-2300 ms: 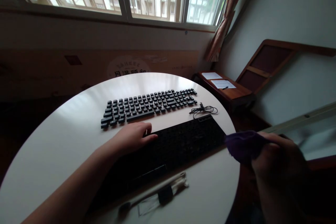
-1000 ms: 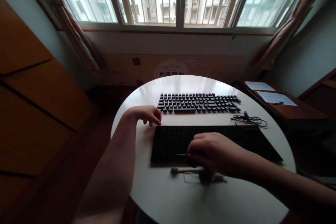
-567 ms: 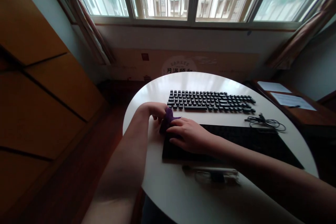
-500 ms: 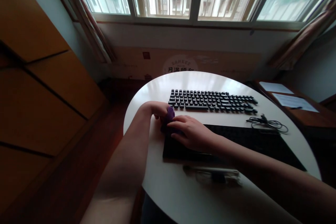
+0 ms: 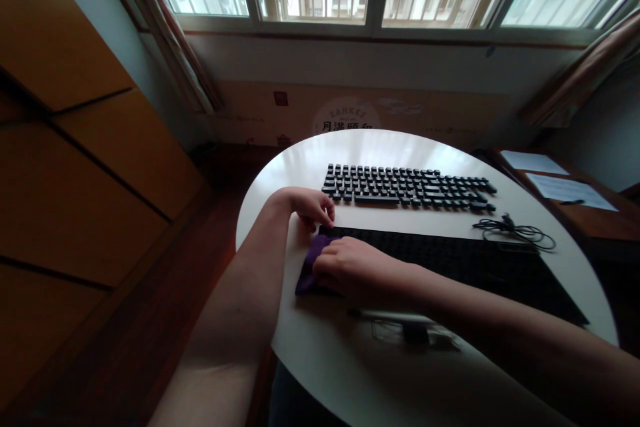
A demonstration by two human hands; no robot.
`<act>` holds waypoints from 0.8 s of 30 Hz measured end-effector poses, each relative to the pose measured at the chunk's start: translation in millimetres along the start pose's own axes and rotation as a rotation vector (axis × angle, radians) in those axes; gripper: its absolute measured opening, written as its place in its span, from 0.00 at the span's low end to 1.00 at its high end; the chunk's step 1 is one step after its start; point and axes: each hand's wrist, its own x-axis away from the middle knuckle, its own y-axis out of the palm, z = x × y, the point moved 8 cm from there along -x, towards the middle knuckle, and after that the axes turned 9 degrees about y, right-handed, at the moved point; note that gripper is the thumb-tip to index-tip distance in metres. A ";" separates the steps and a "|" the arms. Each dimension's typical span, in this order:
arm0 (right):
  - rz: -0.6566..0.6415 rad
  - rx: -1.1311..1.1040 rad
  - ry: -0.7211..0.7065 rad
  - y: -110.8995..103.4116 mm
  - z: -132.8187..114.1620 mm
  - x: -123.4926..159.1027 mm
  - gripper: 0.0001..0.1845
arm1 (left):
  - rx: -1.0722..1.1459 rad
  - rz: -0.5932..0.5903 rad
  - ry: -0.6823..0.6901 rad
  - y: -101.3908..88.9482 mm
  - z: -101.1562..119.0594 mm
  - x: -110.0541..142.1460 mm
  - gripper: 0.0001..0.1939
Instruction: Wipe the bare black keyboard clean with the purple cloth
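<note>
The black keyboard body (image 5: 450,260) lies on the round white table with its keycaps off. Its far left corner is under the curled fingers of my left hand (image 5: 315,207), which grips the edge there. My right hand (image 5: 350,267) is closed on a purple cloth (image 5: 316,252) and presses it against the left end of the keyboard body. Behind it, the loose black keycaps (image 5: 400,187) sit in keyboard order. On the near side, partly under my right forearm, are a slim brush-like tool (image 5: 385,315) and a small dark piece with clear wire or plastic (image 5: 415,332), both dim.
A coiled black cable (image 5: 515,232) rests at the table's right. The white table's (image 5: 310,347) rounded edge is close to my left forearm. A low wooden stand (image 5: 565,213) with paper sheets (image 5: 570,190) and a pen is at the right. Orange-brown cabinets (image 5: 75,180) stand at left.
The view swung left. My right hand brought the purple cloth from the right side to the keyboard's left end, over its far corner, then nearer me. My left hand moved to the far left corner.
</note>
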 end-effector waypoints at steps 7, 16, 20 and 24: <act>-0.052 0.082 -0.085 -5.8 -9.5 19.5 0.05 | 0.014 -0.004 -0.002 -0.4 2.2 3.8 0.21; -0.195 0.021 0.209 -45.1 42.4 84.5 0.11 | 0.025 -0.008 -0.005 -0.5 3.4 6.0 0.20; -0.257 0.047 0.356 -50.3 69.2 140.3 0.09 | 0.037 -0.014 -0.001 -1.2 2.2 4.2 0.19; -0.178 0.029 0.561 -57.0 122.6 213.6 0.10 | 0.044 -0.018 -0.007 -2.1 -0.2 3.1 0.21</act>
